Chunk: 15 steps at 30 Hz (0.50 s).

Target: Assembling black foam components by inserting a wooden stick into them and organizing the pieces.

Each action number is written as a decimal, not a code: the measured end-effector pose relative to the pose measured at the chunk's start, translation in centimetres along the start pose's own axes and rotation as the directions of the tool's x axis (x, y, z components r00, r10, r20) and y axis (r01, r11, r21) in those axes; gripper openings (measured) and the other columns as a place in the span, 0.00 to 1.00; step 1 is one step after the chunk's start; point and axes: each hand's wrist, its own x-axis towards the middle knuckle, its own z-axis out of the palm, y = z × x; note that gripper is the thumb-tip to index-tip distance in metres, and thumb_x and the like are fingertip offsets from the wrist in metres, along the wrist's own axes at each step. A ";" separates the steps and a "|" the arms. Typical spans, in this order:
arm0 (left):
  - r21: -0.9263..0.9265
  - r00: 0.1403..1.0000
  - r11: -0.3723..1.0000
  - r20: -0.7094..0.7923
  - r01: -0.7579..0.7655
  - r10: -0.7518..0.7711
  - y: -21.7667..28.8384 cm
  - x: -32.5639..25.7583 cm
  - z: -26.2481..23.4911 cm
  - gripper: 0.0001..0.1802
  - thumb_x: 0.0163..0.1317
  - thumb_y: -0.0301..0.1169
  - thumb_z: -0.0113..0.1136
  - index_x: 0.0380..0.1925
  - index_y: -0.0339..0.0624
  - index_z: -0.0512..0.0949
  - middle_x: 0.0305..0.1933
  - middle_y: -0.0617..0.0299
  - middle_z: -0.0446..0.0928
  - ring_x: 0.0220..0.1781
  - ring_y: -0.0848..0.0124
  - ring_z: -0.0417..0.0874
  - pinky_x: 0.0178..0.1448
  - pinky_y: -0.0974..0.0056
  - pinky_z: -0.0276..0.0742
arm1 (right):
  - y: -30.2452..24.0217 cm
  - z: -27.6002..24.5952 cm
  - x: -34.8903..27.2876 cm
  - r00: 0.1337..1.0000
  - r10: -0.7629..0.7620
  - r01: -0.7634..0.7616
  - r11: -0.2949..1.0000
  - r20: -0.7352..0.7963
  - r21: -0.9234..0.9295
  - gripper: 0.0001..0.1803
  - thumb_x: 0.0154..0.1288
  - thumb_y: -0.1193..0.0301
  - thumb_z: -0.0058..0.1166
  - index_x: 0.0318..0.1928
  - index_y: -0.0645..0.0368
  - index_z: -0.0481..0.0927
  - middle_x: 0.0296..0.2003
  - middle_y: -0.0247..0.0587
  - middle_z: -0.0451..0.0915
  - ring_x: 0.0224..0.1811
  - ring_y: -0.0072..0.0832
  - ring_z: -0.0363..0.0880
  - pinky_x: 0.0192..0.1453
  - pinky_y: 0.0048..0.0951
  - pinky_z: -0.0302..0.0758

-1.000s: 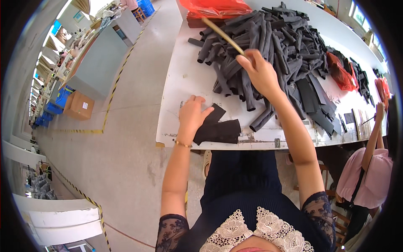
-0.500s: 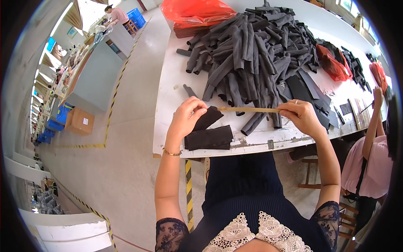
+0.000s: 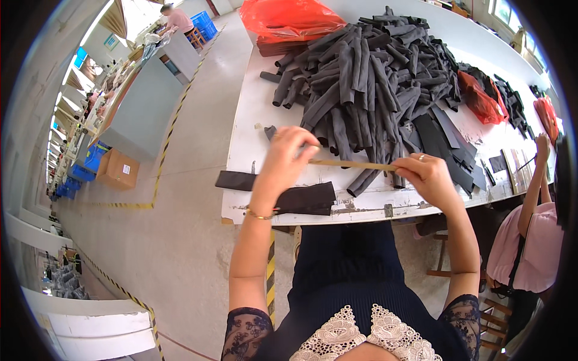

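My right hand pinches one end of a narrow tan strip, stretched flat above the table edge. My left hand, slightly blurred, is raised at the strip's other end with bent fingers apart; whether it touches the strip is unclear. Under my left wrist lie flat black fabric pieces. Another black fabric piece pokes out left of that wrist past the table's corner. Beyond my hands rises a large heap of dark grey fabric tubes, several hanging toward the near edge.
The white table carries red plastic bags and flat dark pieces. A person in pink sits close on the right, a hand over the table. A cardboard box stands on the floor at left.
My left hand has lifted slightly and moved right, toward the strip's end. A black fabric piece now extends out to the left, where bare table showed before. The right hand still pinches the strip.
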 end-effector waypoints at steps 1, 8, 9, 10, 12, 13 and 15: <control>-0.002 0.990 0.993 -0.076 0.120 -0.120 -1.3 -1.0 -1.2 0.10 0.60 0.31 0.64 0.40 0.40 0.78 0.42 0.57 0.79 0.51 0.58 0.76 0.58 0.57 0.71 | 0.6 -0.1 -0.1 0.999 0.044 -0.043 0.998 -0.011 0.034 0.07 0.60 0.73 0.62 0.39 0.59 0.84 0.27 0.42 0.80 0.30 0.40 0.79 0.36 0.36 0.76; 0.254 0.719 0.673 -0.229 0.695 -0.656 -19.0 -17.2 -6.8 0.36 0.70 0.46 0.54 0.69 0.32 0.59 0.68 0.36 0.65 0.68 0.43 0.67 0.70 0.49 0.66 | 1.1 0.4 -1.3 0.975 0.222 -0.221 0.964 0.009 0.149 0.07 0.62 0.78 0.58 0.40 0.64 0.83 0.27 0.46 0.79 0.25 0.35 0.76 0.33 0.31 0.71; 0.305 0.590 0.557 -0.019 0.773 -0.807 -17.0 -12.6 -4.2 0.42 0.71 0.51 0.47 0.71 0.28 0.51 0.73 0.33 0.56 0.69 0.38 0.66 0.70 0.47 0.66 | 2.3 0.5 -2.4 0.963 0.268 -0.266 0.958 -0.002 0.104 0.07 0.61 0.78 0.59 0.40 0.64 0.83 0.27 0.45 0.79 0.25 0.34 0.76 0.33 0.30 0.71; 0.349 0.756 0.686 -0.118 0.639 -0.644 -17.0 -13.9 -3.9 0.39 0.71 0.49 0.48 0.72 0.32 0.52 0.71 0.32 0.58 0.64 0.36 0.71 0.66 0.45 0.70 | 2.2 1.4 -2.5 0.965 0.263 -0.263 0.959 0.012 0.108 0.07 0.61 0.78 0.59 0.40 0.65 0.83 0.27 0.45 0.79 0.25 0.33 0.76 0.33 0.29 0.70; 0.433 0.784 0.671 -0.162 0.602 -0.599 -16.7 -14.1 -3.7 0.35 0.72 0.45 0.47 0.72 0.37 0.53 0.70 0.32 0.61 0.62 0.36 0.73 0.64 0.46 0.73 | 2.1 3.1 -1.4 0.965 0.259 -0.261 0.954 0.033 0.146 0.08 0.62 0.77 0.60 0.41 0.65 0.83 0.26 0.43 0.79 0.25 0.27 0.75 0.32 0.28 0.70; 0.432 0.778 0.664 -0.171 0.611 -0.605 -16.6 -14.5 -3.9 0.35 0.72 0.45 0.47 0.72 0.37 0.53 0.70 0.32 0.61 0.62 0.36 0.73 0.64 0.46 0.73 | 1.5 4.5 -0.8 0.965 0.262 -0.257 0.933 0.015 0.253 0.09 0.62 0.75 0.62 0.42 0.65 0.82 0.26 0.42 0.79 0.26 0.24 0.75 0.32 0.27 0.69; 0.376 0.770 0.674 -0.257 0.636 -0.583 -16.4 -15.4 -4.4 0.30 0.73 0.35 0.46 0.72 0.41 0.55 0.68 0.34 0.64 0.60 0.38 0.75 0.60 0.47 0.76 | -1.3 6.0 1.0 0.955 0.278 -0.297 0.872 0.106 0.390 0.12 0.61 0.74 0.65 0.44 0.65 0.81 0.25 0.40 0.78 0.26 0.19 0.74 0.31 0.25 0.69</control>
